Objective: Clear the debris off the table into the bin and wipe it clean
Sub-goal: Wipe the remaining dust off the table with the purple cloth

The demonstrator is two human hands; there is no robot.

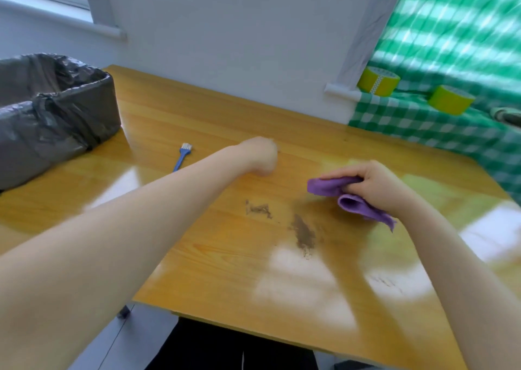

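Note:
Brown dirt smears (304, 234) and a smaller patch (258, 209) lie on the wooden table (197, 257) near its middle. My right hand (375, 183) grips a crumpled purple cloth (349, 197) just above the table, to the right of the dirt. My left hand (262, 155) is blurred, stretched over the table's centre; its fingers look curled under, and I see nothing in it. A bin lined with a black bag (50, 110) stands at the table's left end.
A small blue brush (182, 157) lies on the table between the bin and my left arm. Two yellow tape rolls (379, 80) (451, 99) sit on a green checked cloth at the right. A white wall runs behind the table.

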